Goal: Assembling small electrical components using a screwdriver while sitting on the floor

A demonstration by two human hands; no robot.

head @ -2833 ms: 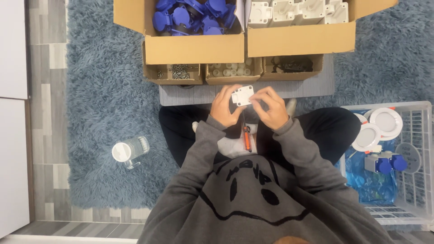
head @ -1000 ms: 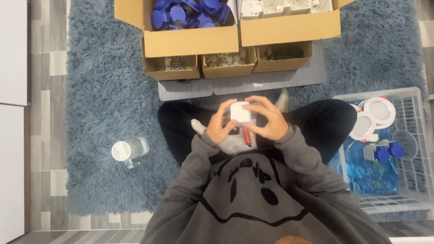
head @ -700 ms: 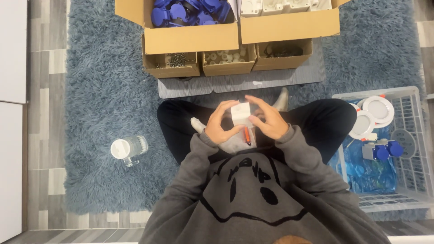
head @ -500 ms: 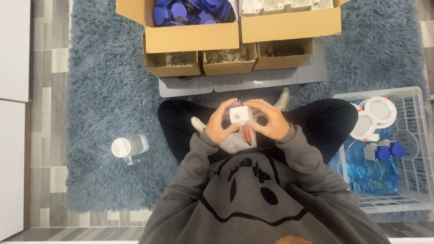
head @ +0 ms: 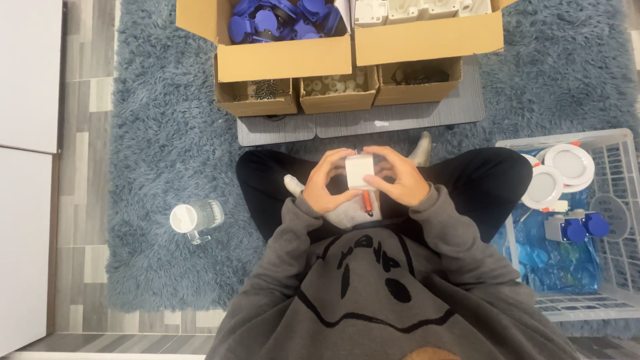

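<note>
I sit cross-legged on a blue shaggy rug. Both hands hold a small white plastic box (head: pixel 359 171) over my lap. My left hand (head: pixel 325 182) grips its left side, and my right hand (head: pixel 395 176) wraps its right side and top. An orange-handled screwdriver (head: pixel 367 203) lies on my lap just below the box, under my hands.
Ahead stand a cardboard box of blue parts (head: pixel 283 41), a box of white housings (head: pixel 427 30) and three small trays of screws and fittings (head: pixel 337 90) on a grey mat. A white wire basket (head: pixel 617 220) with round white lamps and blue parts is at right. A clear cup (head: pixel 193 219) is at left.
My hands have drawn the white box closer to my body and turned it, so a narrower side now faces up. The view has shifted slightly.
</note>
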